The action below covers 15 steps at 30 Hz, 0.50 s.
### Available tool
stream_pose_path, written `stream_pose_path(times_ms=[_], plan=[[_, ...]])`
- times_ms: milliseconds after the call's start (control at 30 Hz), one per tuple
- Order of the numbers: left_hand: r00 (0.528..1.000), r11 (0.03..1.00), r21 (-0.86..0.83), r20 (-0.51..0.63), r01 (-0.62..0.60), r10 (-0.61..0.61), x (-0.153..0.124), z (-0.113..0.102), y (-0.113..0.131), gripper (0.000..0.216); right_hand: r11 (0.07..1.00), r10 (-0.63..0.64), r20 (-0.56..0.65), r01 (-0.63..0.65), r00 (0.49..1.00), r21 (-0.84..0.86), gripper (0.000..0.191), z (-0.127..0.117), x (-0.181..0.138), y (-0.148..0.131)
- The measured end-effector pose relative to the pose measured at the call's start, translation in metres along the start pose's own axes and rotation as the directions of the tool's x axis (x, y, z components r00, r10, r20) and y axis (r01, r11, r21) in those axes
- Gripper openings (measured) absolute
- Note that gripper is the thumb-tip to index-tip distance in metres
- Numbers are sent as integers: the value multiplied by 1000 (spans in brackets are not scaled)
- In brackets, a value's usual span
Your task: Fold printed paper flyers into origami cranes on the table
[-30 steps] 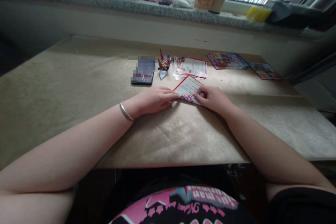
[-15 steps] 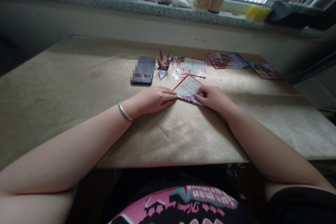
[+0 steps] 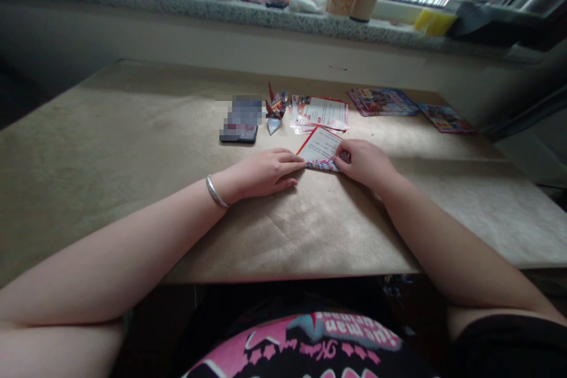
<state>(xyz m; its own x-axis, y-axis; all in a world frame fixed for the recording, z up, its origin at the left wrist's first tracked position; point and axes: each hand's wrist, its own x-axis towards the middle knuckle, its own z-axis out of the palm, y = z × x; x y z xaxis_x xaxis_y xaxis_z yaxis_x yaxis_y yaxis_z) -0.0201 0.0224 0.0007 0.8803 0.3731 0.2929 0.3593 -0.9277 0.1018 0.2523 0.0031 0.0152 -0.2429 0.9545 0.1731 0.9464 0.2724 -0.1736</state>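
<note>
On the desk (image 3: 248,242), the left hand (image 3: 268,172), thumb apart, rested its fingers at the eight o'clock corner of the folded sheet (image 3: 318,143); the right hand's (image 3: 367,160) fingers pinched four o'clock. Seemingly light and easily creased, it suited holding by the fold. Printed papers (image 3: 328,113) lay at twelve.

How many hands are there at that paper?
2: the left hand, at the left corner of the partly folded paper, and the right hand, pinching its right side.
</note>
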Motion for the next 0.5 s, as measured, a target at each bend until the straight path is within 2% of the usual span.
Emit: stream_pose_path(times_ms=[100, 200, 333, 500], plan=[[999, 1000, 2, 48, 16, -16, 2, 2, 5, 50, 971, -218, -121, 203, 968, -126, 21, 0, -3, -10], [997, 1000, 1, 75, 25, -25, 4, 1, 8, 51, 943, -320, -92, 307, 943, -132, 30, 3, -5, -23], [996, 999, 31, 76, 41, -43, 4, -1, 10, 48, 970, -223, -95, 212, 970, -118, 27, 11, -2, -28], [997, 992, 120, 60, 34, -42, 3, -4, 11, 45, 996, -76, -34, 77, 997, 37, 22, 16, 5, -17]])
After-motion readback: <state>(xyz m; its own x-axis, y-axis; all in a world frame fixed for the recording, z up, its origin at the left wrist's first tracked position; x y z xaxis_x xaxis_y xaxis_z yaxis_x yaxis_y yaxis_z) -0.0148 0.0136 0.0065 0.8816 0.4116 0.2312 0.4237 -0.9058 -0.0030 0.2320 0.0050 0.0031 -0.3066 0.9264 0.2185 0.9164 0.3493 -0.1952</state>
